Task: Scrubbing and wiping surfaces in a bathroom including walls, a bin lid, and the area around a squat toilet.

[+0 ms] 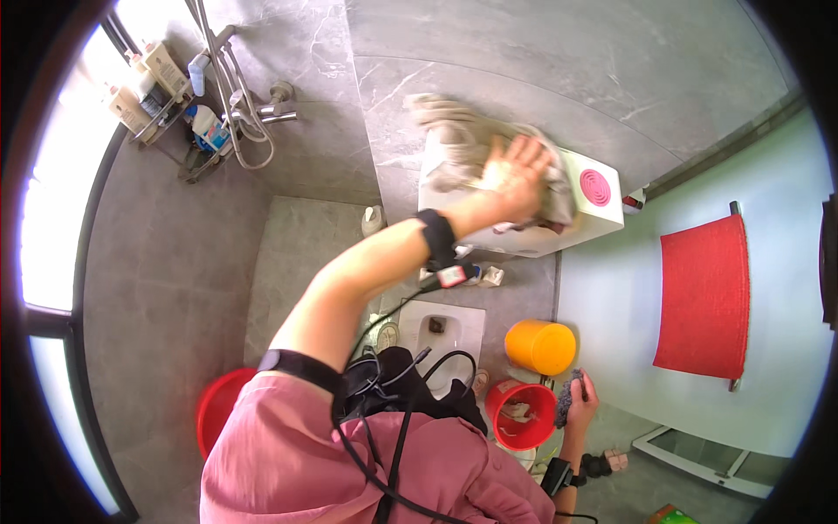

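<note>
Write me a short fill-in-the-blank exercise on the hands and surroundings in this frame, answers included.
1. The left hand is on a beige cloth lying over a box coloured ____.
2. The right hand holds a scrubber coloured ____.
3. The red towel hangs toward the picture's ____ edge.

Missing words: white; gray; right.

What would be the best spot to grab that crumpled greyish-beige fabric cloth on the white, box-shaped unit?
Probably the bunched folds at the left end of the greyish-beige cloth, pinched from above and the left: they look raised there and no hand covers them, while the person's left hand spreads across the cloth farther right.
</note>
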Motion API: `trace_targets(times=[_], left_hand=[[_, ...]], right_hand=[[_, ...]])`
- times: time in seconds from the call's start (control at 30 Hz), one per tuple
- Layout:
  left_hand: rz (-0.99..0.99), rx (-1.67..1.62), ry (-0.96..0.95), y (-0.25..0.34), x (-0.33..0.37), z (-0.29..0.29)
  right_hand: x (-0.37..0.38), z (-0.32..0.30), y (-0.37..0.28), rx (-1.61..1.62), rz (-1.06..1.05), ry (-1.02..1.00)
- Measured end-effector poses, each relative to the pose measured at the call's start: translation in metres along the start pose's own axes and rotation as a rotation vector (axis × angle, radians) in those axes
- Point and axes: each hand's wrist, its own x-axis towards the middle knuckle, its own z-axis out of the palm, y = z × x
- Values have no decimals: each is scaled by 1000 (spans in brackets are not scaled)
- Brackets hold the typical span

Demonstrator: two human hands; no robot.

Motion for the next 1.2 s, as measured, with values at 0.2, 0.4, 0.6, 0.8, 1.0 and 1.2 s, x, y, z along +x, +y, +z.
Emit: trace_targets(times=[0.2,0.4,0.6,0.8,1.0,1.2], left_hand=[[129,-42,-234,62,50,26],[192,27,-217,36,29,8],[-40,18,41,-51,-39,-33],[243,-27,225,-112,-85,-43],[-277,-304,165,-148,-198,-89],[-842,-334,1,-186,-358,-105]], right_hand=[[-65,45,-42,6,46,113],[-94,55,-50,-54,73,181],[-109,59,-47,-1,104,116],[-127,58,-4,-27,-46,67],[-157,44,26,93,12,-19],[-187,46,70,296,79,9]])
